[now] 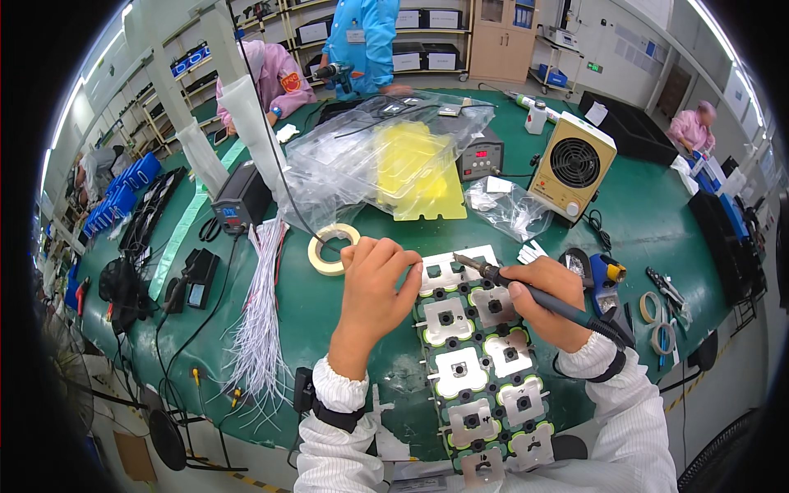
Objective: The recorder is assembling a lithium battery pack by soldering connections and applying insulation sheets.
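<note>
A battery pack (460,371) with silver metal plates over a dark, green-edged frame lies in front of me, running away from my body. My right hand (552,297) grips a soldering iron (490,271) by its dark handle. The iron's tip points left, over or on the farthest plate (444,275); contact cannot be made out. At that plate's left edge is my left hand (376,283), thumb and fingers pinched together. What they pinch, if anything, is hidden. White tabs stick out from the pack's sides.
Left of the pack are a masking tape roll (333,250) and a bundle of white wires (263,329). Plastic bags and yellow sheets (419,168) lie beyond. A fan unit (574,160) stands far right, an iron stand (606,275) nearer. Co-workers (357,45) are across the table.
</note>
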### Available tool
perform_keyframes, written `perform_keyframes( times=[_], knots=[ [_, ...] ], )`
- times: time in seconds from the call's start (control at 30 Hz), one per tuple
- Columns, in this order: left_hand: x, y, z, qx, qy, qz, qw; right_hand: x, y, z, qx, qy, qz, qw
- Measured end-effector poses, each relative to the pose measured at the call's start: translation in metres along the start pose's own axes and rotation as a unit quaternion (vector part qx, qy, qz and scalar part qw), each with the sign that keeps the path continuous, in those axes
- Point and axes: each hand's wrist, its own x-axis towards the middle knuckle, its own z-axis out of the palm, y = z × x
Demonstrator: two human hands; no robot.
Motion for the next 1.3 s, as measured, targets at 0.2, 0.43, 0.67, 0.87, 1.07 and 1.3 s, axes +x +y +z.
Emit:
perform_keyframes(
  times=[0.2, 0.43, 0.67, 0.87, 1.07, 1.3],
  knots=[
    [-0.0023, -0.0030, 0.0018, -0.009, -0.008, 0.008, 1.000, 0.0008, -0.0030, -0.0005, 0.002, -0.006, 0.010, 1.000],
    [-0.0011, -0.0006, 0.0035, -0.017, -0.003, 0.009, 1.000, 0.0009, -0.0027, -0.0005, 0.001, -0.007, 0.001, 1.000],
    [0.0004, -0.0013, -0.0012, -0.020, -0.004, -0.001, 1.000, 0.0003, -0.0022, -0.0008, 0.011, -0.004, 0.017, 1.000],
    [0.0005, 0.0011, -0.0003, 0.006, 0.005, 0.010, 1.000, 0.0002, -0.0018, -0.0006, 0.005, -0.005, 0.008, 1.000],
    [-0.0012, 0.0005, 0.0029, 0.008, -0.008, 0.005, 1.000, 0.0008, -0.0025, 0.0019, 0.005, 0.004, 0.005, 1.000],
    [-0.0017, 0.0014, 0.0043, 0.012, -0.014, 0.010, 1.000, 0.0027, -0.0038, -0.0001, -0.006, -0.006, -0.007, 1.000]
  ],
)
